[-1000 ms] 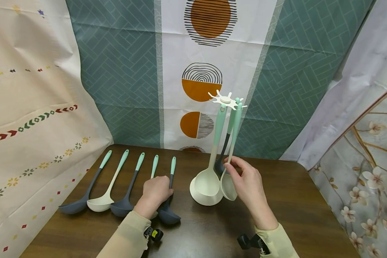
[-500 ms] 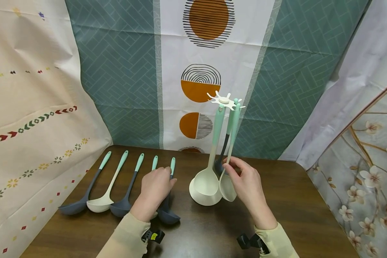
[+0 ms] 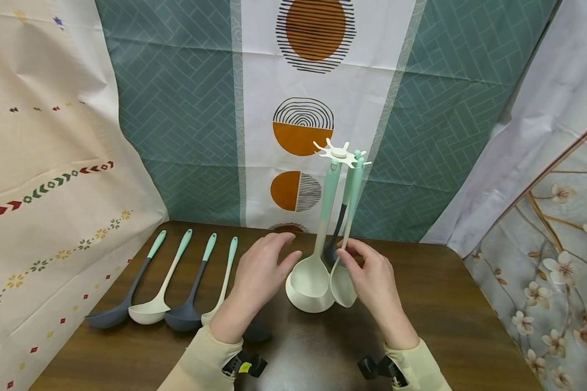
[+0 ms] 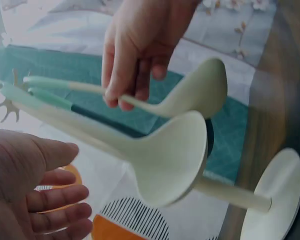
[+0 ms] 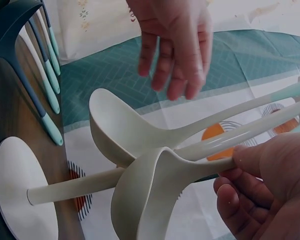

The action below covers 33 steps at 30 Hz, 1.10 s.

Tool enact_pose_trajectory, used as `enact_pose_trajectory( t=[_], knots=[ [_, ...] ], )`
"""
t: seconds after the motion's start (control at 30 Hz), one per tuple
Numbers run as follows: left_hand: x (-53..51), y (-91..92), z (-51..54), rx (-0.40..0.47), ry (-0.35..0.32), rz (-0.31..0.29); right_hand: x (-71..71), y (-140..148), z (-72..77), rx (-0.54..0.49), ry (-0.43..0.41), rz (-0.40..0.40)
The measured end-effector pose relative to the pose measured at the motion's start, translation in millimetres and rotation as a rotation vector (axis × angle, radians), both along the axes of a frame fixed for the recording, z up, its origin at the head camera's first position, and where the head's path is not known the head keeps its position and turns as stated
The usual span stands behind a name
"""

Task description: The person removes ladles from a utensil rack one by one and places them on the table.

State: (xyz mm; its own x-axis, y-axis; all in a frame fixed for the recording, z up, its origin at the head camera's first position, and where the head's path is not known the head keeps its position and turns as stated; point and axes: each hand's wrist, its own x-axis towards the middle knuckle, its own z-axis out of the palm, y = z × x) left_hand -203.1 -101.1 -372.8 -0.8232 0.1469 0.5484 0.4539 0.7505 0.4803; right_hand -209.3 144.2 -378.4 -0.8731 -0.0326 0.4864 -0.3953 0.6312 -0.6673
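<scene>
A white stand [image 3: 339, 153] with a hooked top and round base holds several hanging ladles. My right hand [image 3: 369, 282] pinches the lower handle of the cream ladle [image 3: 343, 286] on the stand's right side, its mint end up at a hook. Another cream ladle [image 3: 310, 276] hangs at the front, and a dark one [image 5: 206, 178] is partly hidden behind. My left hand [image 3: 261, 269] hovers left of the stand, fingers apart and holding nothing; the left wrist view shows this left hand [image 4: 40, 185] beside the front ladle's handle, not touching it.
On the brown table [image 3: 445, 326], left of the stand, lie ladles in a row: dark [image 3: 108, 316], cream [image 3: 149, 311], dark [image 3: 183, 316] and cream [image 3: 228, 264]. Another dark bowl [image 3: 257, 331] shows under my left forearm. Patterned cloths [image 3: 186, 108] hang behind and at both sides.
My left hand has lifted off the lying ladles, moved right toward the stand and spread its fingers. The right hand keeps its pinch, almost unmoved.
</scene>
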Motion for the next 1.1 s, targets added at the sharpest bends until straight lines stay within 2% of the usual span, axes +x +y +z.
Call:
enact_pose_trajectory(
  t=[0.2,0.37,0.8,0.93,1.1],
  knots=[
    [0.3,14.9,2.8,0.084,0.027,-0.053,0.5,0.5,0.1,0.000,0.006,-0.001],
    [-0.8,25.8,3.4,0.137,0.022,-0.068,1.4,0.5,0.3,-0.004,0.020,0.010],
    [-10.0,39.1,-3.1,0.188,0.035,-0.082,3.3,1.4,-0.1,0.000,0.042,0.008],
    [-11.5,41.0,-4.6,0.196,0.062,-0.076,3.8,1.6,-0.5,0.002,0.053,0.006],
    [-12.5,42.3,-5.3,0.203,0.133,-0.071,3.6,1.3,-1.7,0.000,0.072,0.008]
  ],
)
